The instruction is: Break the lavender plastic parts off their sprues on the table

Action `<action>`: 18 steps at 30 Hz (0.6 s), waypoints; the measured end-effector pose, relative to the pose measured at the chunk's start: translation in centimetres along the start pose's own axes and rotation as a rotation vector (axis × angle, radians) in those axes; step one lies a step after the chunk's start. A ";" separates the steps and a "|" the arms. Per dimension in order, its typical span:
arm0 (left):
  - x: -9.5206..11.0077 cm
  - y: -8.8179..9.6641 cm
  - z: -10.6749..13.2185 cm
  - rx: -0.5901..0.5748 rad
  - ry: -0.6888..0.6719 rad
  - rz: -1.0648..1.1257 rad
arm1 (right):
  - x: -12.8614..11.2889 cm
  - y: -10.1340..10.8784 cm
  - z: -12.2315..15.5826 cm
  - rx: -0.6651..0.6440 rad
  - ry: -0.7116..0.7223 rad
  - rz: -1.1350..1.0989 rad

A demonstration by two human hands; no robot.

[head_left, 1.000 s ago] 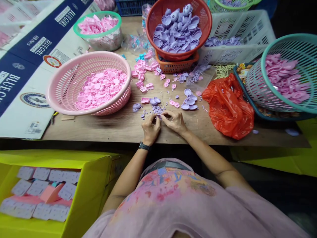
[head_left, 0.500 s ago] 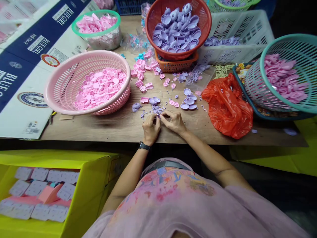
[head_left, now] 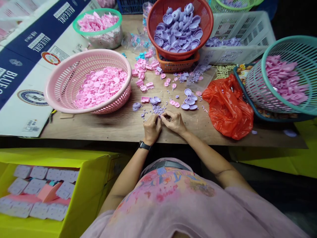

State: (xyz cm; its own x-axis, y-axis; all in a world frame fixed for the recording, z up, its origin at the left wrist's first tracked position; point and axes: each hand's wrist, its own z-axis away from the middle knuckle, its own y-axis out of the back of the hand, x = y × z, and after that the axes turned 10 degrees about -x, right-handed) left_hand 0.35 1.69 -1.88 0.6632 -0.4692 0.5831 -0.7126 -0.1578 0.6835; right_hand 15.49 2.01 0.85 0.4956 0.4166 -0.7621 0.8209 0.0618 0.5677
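Tiny purple plastic parts [head_left: 158, 109] lie in a loose heap near the middle of the front edge of the brown wood-grained tabletop [head_left: 116, 129], just beyond the fingertips. The bare left hand [head_left: 151, 127], a black-strapped watch [head_left: 144, 145] at its wrist, has thumb and forefinger drawn together; the bare right hand [head_left: 174, 121] pinches likewise, its tips meeting the left's. One purple part seems caught between them, too small for me to tell its shape. Such a part could spring from a slightly skewed pinch and, with the front edge so near, drop off the tabletop; knuckles brushing the heap could scatter it among the flat round pink discs [head_left: 174, 103] to its right.

A blue-and-white printed cardboard sheet [head_left: 32, 66] covers the tabletop's left end. Beside it stands a round pink plastic basket [head_left: 66, 76] of pink parts; towards the back edge, a round red plastic colander [head_left: 205, 24] sits above an orange plastic basket [head_left: 177, 65], a stack a knock could tip. A crumpled red plastic bag [head_left: 229, 109] and a tilted teal plastic basket [head_left: 300, 62] fill the right end. Below the front-left corner, an open yellow box [head_left: 91, 185] holds pale rectangular pieces [head_left: 36, 186]; the room darkens at right
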 end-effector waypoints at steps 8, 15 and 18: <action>0.0 0.2 0.4 -0.082 -0.079 -0.114 | 0.7 0.1 0.2 -0.027 0.002 -0.034; -0.1 0.2 0.6 -0.112 -0.109 -0.113 | 0.5 0.3 0.2 -0.056 0.030 -0.059; 0.0 0.1 0.5 -0.112 -0.090 -0.082 | 0.6 0.3 0.1 -0.069 0.002 -0.070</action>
State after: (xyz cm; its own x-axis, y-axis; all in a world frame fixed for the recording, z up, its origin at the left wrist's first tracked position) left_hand 0.16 1.22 -2.01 0.6912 -0.5359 0.4849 -0.6238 -0.1036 0.7747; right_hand 16.05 2.18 0.48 0.4369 0.4112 -0.8000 0.8322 0.1529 0.5330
